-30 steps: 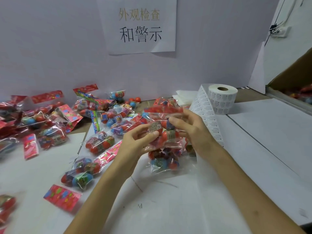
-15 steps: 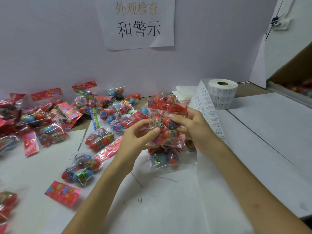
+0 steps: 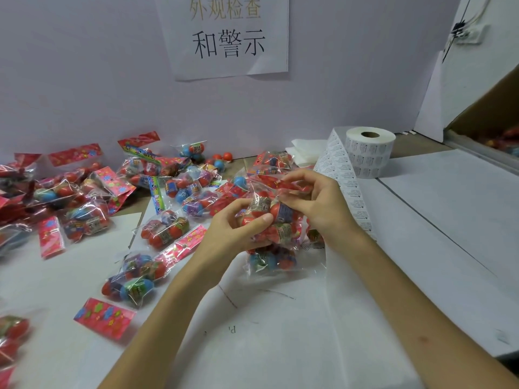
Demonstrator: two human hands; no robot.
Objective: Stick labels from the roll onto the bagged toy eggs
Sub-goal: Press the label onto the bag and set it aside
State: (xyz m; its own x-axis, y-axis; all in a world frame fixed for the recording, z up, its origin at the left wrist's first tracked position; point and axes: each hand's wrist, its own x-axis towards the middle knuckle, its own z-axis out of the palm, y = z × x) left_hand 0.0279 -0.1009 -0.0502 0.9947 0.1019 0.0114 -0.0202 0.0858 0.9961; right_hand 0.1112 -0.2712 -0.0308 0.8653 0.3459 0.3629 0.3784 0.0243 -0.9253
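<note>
**Smooth the bag, then press the label on**

Nearest is the white table [image 3: 280,346], covered with paper sheets. A little farther, a flat bag [image 3: 271,261] of toy eggs lies on it, right under the hands.

Above that, in the middle, is the held bag [image 3: 280,231], lifted off the table. The left hand [image 3: 238,231] has its fingers and thumb curled round the lower part, so it grips the eggs through the plastic. The right hand [image 3: 317,203] pinches the red top of the same bag with its fingertips.

I think the bag is being made ready for a label. To do it well, pull the plastic tight and smooth. Pick a flat spot, not a bumpy egg. Press from one edge to the other so the label does not wrinkle. Peel only one label at a time.

The label strip [image 3: 351,197] hangs just to the right of the right hand, so it is an easy reach. Farther right stands the label roll [image 3: 370,153]. Far left is a pile of bags [image 3: 84,197]. On the far wall hangs a paper sign [image 3: 227,35].

Some things are hard to see. I cannot tell if a label is stuck on a fingertip or on the held bag. The plastic shines a lot. The print on the labels is too small to read. I cannot tell which bags in the pile have labels. A brown box [image 3: 491,108] at the far right is cut off.
</note>
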